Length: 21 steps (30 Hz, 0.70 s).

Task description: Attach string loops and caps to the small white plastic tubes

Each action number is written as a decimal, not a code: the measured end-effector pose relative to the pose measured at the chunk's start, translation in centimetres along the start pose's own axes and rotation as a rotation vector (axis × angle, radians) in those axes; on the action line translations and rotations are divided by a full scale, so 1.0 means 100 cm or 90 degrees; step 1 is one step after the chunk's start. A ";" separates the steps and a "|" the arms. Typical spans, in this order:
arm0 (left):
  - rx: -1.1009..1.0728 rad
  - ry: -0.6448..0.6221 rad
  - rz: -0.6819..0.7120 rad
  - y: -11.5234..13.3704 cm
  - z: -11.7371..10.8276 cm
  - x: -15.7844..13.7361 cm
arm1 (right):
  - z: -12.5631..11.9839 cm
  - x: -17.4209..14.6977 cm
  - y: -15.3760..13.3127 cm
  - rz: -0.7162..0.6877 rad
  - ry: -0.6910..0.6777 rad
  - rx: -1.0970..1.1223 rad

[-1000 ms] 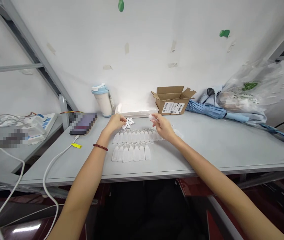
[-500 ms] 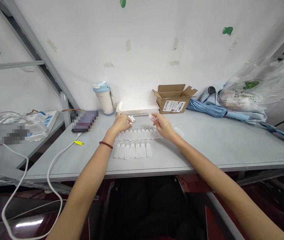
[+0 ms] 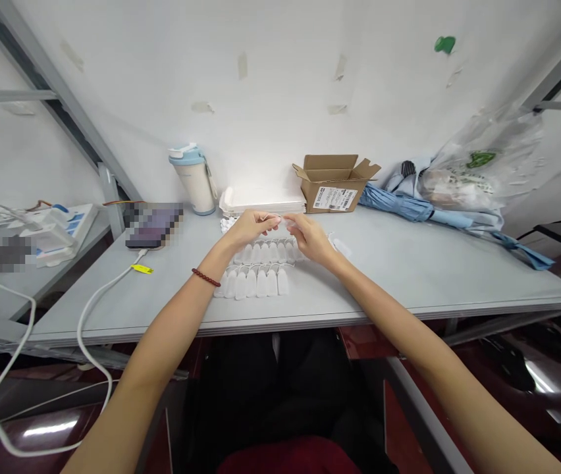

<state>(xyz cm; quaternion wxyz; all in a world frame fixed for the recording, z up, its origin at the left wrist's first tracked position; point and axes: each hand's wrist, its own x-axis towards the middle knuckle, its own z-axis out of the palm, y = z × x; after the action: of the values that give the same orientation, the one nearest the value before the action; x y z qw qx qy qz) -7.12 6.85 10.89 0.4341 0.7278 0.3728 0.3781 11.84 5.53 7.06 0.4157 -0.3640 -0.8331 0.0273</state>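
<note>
- The left hand (image 3: 251, 227) and the right hand (image 3: 310, 238) meet just above the far row of small translucent white pieces (image 3: 268, 252) on the grey bench (image 3: 409, 276).
- Both hands are closed in a fingertip pinch; between them sits a tiny white piece (image 3: 280, 220), too small to make out in detail. It looks as though each hand grips one end or one half of it.
- Judged from this, the step in hand is joining or fitting two small parts together, held in the air over the rows and not resting on the bench.
- A nearer row of the same pieces (image 3: 253, 283) lies side by side just in front of the first, touching or nearly so.
- A little heap of loose white bits (image 3: 226, 224) lies to the left, just behind the left hand, beside a flat white tray (image 3: 265, 199).
- The next move seems to call for a steady pinch and fine alignment, then a free spot in a row to lay the piece down without disturbing its neighbours.
- A red bead bracelet (image 3: 206, 277) sits on the left wrist.
- Further back stand a blue-lidded tumbler (image 3: 192, 179) and an open cardboard box (image 3: 334, 183); a folded blue umbrella (image 3: 409, 207) and a plastic bag (image 3: 482, 164) lie at the right, a white cable (image 3: 93, 309) at the left.
</note>
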 end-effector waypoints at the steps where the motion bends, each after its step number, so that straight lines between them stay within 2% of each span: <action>1: 0.004 -0.002 -0.006 0.000 0.000 0.000 | 0.000 0.000 -0.001 -0.009 -0.002 -0.004; 6: 0.006 -0.024 -0.024 -0.003 -0.001 0.000 | -0.001 0.002 -0.004 -0.035 0.021 0.031; 10: 0.010 -0.056 -0.042 0.001 -0.002 -0.002 | -0.005 0.004 -0.006 -0.011 0.026 0.082; 16: 0.052 -0.148 -0.106 0.013 -0.007 -0.009 | -0.016 0.004 -0.010 0.025 -0.069 0.138; 19: 0.090 -0.158 -0.088 0.015 -0.007 -0.011 | -0.018 0.003 -0.011 0.049 -0.100 0.159; 21: 0.113 -0.137 -0.060 0.014 -0.005 -0.011 | -0.018 0.003 -0.010 0.071 -0.111 0.174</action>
<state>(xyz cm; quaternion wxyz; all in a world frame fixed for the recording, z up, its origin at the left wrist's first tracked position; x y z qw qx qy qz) -7.70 5.57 12.12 0.4225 0.7815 0.3896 0.2429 12.38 4.52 8.78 0.3852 -0.3460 -0.8329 0.1954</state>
